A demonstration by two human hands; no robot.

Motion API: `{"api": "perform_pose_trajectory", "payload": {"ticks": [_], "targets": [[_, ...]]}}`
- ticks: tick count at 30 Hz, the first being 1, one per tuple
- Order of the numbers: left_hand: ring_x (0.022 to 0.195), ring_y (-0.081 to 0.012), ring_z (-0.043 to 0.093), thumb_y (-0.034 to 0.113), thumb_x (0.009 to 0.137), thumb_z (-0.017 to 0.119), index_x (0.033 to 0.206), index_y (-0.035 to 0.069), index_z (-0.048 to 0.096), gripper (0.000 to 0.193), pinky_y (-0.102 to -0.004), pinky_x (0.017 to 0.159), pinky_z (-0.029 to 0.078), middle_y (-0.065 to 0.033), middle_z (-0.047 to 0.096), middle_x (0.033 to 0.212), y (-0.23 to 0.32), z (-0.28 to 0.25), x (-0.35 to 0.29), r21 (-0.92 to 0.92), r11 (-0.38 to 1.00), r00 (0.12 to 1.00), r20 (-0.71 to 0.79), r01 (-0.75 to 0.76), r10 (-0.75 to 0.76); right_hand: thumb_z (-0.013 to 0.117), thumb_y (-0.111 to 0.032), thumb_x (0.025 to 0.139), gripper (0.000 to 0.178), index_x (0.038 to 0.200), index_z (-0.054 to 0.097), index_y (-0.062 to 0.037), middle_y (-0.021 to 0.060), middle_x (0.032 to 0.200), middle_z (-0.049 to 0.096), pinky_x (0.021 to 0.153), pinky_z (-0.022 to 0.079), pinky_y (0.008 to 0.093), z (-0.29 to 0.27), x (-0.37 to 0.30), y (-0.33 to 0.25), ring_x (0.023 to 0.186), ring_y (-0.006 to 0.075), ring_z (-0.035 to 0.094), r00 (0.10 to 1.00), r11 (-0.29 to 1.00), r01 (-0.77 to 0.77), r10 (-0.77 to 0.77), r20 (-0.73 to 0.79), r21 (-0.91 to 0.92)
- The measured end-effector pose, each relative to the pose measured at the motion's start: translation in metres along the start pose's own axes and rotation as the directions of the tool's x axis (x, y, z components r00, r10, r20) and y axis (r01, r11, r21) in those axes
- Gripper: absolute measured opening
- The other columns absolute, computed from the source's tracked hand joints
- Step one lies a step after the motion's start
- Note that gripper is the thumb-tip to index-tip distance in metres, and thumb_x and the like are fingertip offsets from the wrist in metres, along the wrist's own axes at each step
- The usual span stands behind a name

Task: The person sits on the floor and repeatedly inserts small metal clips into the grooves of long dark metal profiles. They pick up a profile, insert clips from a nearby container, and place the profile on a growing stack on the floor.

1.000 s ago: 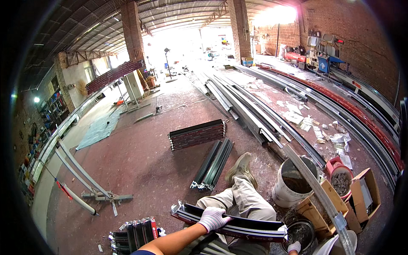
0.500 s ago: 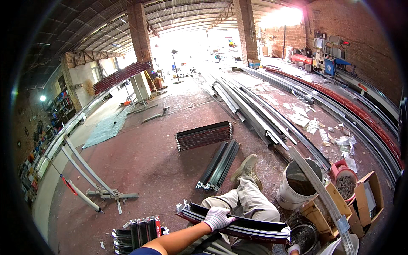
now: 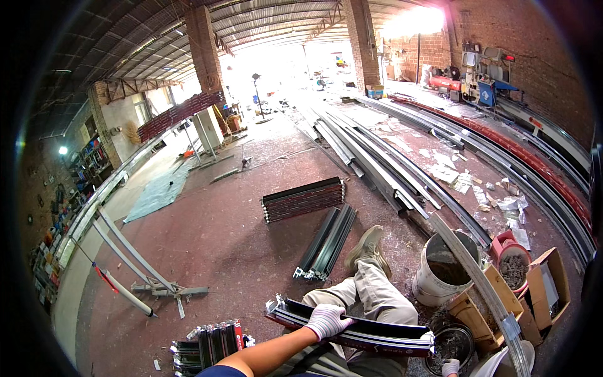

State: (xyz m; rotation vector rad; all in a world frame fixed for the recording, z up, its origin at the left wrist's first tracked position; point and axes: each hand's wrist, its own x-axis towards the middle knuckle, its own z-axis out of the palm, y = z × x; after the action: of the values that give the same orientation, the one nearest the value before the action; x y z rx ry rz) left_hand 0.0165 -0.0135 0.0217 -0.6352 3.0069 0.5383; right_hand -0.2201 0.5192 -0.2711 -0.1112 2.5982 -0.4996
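A: Entry. The metal profile (image 3: 352,330) is a long dark channel with pale edges and a reddish stripe along its lower side. It lies across the person's lap, above the bent leg (image 3: 370,295) in beige trousers, its left end over the floor (image 3: 220,251) and its right end near the bottom edge of view.

B: Hands?

A: The left hand (image 3: 326,320), in a white knit glove, sits on the profile's middle, fingers curled down and closed over its top edge. The right hand (image 3: 450,367), also gloved, shows only partly at the bottom edge, just beside the profile's right end; whether its fingers are apart or closed I cannot tell.

B: Room around it?

A: Open red floor to the left and ahead. A stack of short dark profiles (image 3: 207,345) stands at the lower left, near the left forearm. Two more bundles (image 3: 326,242) lie ahead of the shoe. To the right the space is crowded: a white bucket (image 3: 440,276), cardboard boxes (image 3: 540,289) and a long curved rail (image 3: 477,276).

B: Unclear items?

A: A round dark container (image 3: 452,344) under the profile's right end is half covered, contents indistinct.
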Motion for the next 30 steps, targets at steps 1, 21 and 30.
{"api": "perform_pose_trajectory", "payload": {"ticks": [1, 21, 30], "targets": [[0.081, -0.0387, 0.074, 0.060, 0.089, 0.071, 0.089, 0.007, 0.079, 0.053, -0.0495, 0.075, 0.057, -0.0196, 0.074, 0.081, 0.001, -0.001, 0.002, 0.002, 1.000, 1.000, -0.012, -0.014, 0.014, 0.062, -0.031, 0.096, 0.043, 0.126, 0.076, -0.0051, 0.0276, 0.125, 0.072, 0.104, 0.051, 0.0459, -0.007, -0.002, 0.006, 0.114, 0.0395, 0.067, 0.999, 0.998, 0.021, -0.020, -0.034, 0.058], [0.083, -0.0395, 0.074, 0.059, 0.091, 0.069, 0.094, 0.006, 0.076, 0.053, -0.0503, 0.077, 0.057, -0.0199, 0.074, 0.084, -0.001, -0.003, 0.000, 0.019, 0.999, 0.999, 0.015, -0.030, 0.030, 0.071, -0.003, 0.097, 0.015, 0.107, 0.060, -0.0048, 0.0065, 0.090, 0.067, 0.066, 0.061, 0.0338, -0.171, -0.100, -0.256, 0.071, 0.0193, 0.070, 0.848, 0.102, 0.527, -0.136, -0.513, 0.844], [0.074, -0.0380, 0.070, 0.046, 0.080, 0.077, 0.072, 0.008, 0.071, 0.039, -0.0511, 0.072, 0.056, -0.0163, 0.069, 0.074, -0.020, 0.020, 0.015, 0.059, 0.967, 0.930, -0.266, -0.246, 0.253, 0.062, -0.005, 0.093, 0.047, 0.140, 0.060, 0.0025, 0.0045, 0.108, 0.066, 0.082, 0.057, 0.0284, -0.195, -0.154, -0.288, 0.090, 0.0120, 0.065, 0.922, 0.211, 0.360, -0.229, -0.312, 0.909]]}}
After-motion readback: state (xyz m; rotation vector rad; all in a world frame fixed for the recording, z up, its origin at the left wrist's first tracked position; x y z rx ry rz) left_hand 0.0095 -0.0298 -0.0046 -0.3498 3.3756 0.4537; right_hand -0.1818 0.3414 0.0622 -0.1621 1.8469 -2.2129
